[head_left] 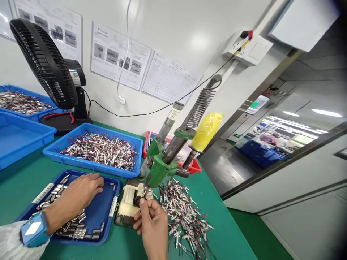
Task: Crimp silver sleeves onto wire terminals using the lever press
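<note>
My left hand (pixel 84 188) is over a dark blue tray (pixel 105 209) of small silver metal cylinders (pixel 78 233). Its fingers are curled and close together, and their undersides are hidden. At the base of a green hand press (pixel 159 168), my right hand (pixel 153 220) pinches with thumb and forefinger. What it grips is too small and covered to make out. Just beyond those fingertips are the press's ram tip and a pale fixture block (pixel 128 204).
Wired silver parts fill a blue bin (pixel 92 167) behind the tray and lie in a loose pile (pixel 184 216) right of the press. A black fan (pixel 48 68) stands at the back left. The press handle has a yellow-wrapped grip (pixel 207 131). A red bin (pixel 195 167) is behind.
</note>
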`<state>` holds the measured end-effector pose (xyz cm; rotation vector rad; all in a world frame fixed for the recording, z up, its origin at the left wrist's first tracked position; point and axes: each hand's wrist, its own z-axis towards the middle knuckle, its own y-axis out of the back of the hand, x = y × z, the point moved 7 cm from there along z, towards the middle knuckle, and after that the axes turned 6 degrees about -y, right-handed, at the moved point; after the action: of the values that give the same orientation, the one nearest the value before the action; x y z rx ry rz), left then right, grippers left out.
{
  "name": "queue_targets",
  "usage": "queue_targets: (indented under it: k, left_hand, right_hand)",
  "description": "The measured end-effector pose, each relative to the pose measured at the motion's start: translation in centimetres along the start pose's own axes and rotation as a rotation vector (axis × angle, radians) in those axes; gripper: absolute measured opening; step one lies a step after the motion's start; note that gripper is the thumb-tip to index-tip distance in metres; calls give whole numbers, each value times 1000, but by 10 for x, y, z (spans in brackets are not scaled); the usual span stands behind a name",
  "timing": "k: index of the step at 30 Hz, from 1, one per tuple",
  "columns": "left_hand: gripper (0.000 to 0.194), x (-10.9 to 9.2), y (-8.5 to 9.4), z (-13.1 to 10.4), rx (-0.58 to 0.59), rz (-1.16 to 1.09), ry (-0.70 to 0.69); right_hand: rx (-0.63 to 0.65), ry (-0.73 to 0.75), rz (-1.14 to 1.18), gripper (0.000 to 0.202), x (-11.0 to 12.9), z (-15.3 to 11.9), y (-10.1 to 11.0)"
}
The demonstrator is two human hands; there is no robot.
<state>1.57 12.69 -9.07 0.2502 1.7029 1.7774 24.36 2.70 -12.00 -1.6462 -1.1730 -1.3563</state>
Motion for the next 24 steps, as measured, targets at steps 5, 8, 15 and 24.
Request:
queue_targets:
  k: [5, 8, 15, 24]
  left_hand:
    - [33, -23, 14, 4, -149, -419, -22]
    - [41, -48, 24, 8, -208, -759, 17]
    - [37, -91, 25, 25, -309, -1100, 68]
    - [41, -116, 14, 37, -266, -930, -31]
  right_hand:
    - [-107, 58, -54, 66, 3, -1, 0]
    - [-139, 99, -64, 63, 4, -3, 0]
    - [-109, 143, -69, 56, 4, -5, 0]
    - [-125, 189, -89, 51, -5, -5, 1]
